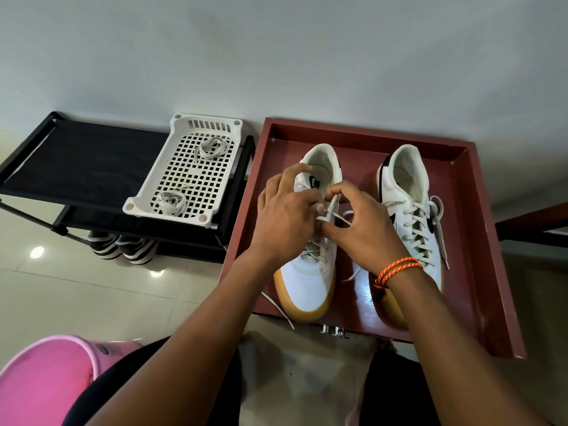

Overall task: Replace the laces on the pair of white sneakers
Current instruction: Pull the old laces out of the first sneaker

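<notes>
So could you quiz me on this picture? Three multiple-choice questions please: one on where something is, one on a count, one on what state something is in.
1. Where do the two white sneakers stand?
A. In the red-brown tray
B. On the black rack
C. In the pink bucket

2. How many lace bundles lie in the white basket?
A. One
B. Two
C. Four

3. What are the hands doing?
A. Resting flat on the floor
B. Lifting the basket
C. Pinching the lace of the left sneaker

Answers:
1. A: the left sneaker and right sneaker both sit inside the red-brown tray.
2. B: two lace bundles, one far and one near, lie in the white basket.
3. C: the left hand and right hand meet over the left sneaker, fingers closed on its lace.
</notes>
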